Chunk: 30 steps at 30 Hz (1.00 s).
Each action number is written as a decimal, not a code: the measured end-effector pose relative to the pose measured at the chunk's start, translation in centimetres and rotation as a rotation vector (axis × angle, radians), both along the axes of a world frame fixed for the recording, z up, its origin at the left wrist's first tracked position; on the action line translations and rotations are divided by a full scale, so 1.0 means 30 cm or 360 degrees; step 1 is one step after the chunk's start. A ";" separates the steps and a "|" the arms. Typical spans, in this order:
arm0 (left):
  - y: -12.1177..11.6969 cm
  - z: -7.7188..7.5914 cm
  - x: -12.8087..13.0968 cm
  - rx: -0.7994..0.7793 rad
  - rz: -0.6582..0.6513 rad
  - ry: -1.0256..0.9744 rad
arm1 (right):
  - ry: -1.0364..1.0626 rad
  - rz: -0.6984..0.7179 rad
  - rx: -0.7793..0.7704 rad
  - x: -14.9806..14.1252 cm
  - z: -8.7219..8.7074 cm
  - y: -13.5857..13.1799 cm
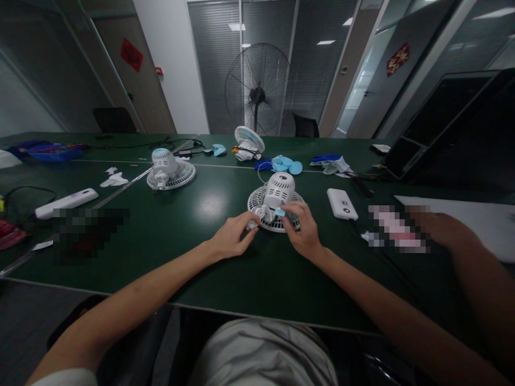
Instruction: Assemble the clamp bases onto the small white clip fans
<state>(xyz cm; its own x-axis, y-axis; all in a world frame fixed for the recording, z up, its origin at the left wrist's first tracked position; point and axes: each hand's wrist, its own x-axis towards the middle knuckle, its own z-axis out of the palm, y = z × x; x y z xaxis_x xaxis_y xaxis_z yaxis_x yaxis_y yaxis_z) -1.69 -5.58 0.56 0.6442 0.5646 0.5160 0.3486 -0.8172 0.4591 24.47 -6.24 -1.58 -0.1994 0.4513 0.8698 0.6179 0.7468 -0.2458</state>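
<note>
Grey shirt (265, 354) nearest, the fan (279, 192) sits between opposing fingers (298, 208), apparently touching.

Seen near the dial's centre: matt white plastic on the slotted housing of a desk fan (280, 185), with a smooth plastic blue piece (279, 212) toward its six o'clock. Below, a smooth bench (241, 284), glossy enough to throw back pale glare. At nine, a shiny, metal-looking strip (120, 190); at twelve, thin metal wire on a floor fan (257, 95); at two, matt cloth gloves (337, 165); at three, a smooth plastic power bank (341, 203); at six, a wrinkled cloth shirt (265, 354).
</note>
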 end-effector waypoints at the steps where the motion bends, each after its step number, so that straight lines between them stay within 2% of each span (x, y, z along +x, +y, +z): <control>1: 0.000 0.001 -0.002 -0.0007 -0.0020 0.0005 | -0.0017 0.0070 -0.0010 -0.005 -0.002 -0.001; 5: 0.004 0.005 -0.010 -0.0033 -0.0084 0.0040 | -0.0041 0.0176 -0.0074 -0.005 -0.015 0.001; 16: 0.011 0.004 0.005 -0.0111 -0.0271 0.0205 | 0.0079 0.0193 -0.0380 0.003 -0.041 0.012; 22: 0.023 0.009 0.016 0.0053 -0.0338 0.0315 | 0.0140 0.0183 -0.0451 0.005 -0.057 0.013; 30: 0.017 0.009 0.061 0.0003 -0.0192 0.0271 | 0.0216 0.0238 -0.0542 0.003 -0.061 0.009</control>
<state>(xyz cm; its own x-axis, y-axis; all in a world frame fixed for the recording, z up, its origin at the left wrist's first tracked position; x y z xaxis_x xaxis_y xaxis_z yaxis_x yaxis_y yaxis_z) 0.14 -5.06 0.84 0.7850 0.4773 0.3948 0.3207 -0.8585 0.4002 24.55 -5.99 -3.41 -0.1782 0.6930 0.6985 0.4533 0.6879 -0.5668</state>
